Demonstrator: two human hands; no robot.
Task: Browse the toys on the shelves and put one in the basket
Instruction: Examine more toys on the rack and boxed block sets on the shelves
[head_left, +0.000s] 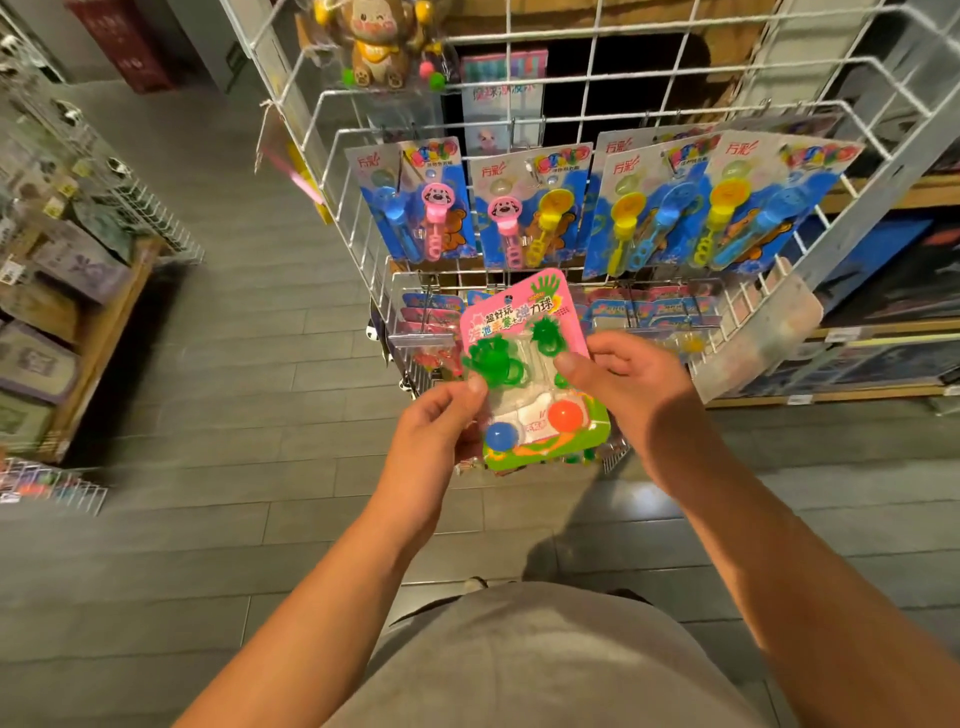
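White wire racks hold carded toys. Near them, the left hand and right hand pinch a pink toy card, long axis pointing far, slightly right.

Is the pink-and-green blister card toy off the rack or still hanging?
Off: both hands, left and right, pinch the card before the rack.

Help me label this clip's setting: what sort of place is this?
Most likely a toy or variety shop. A white wire display rack holds rows of identical carded bubble wands, shelves of boxed goods line the aisle, and both hands hold a packaged toy card.
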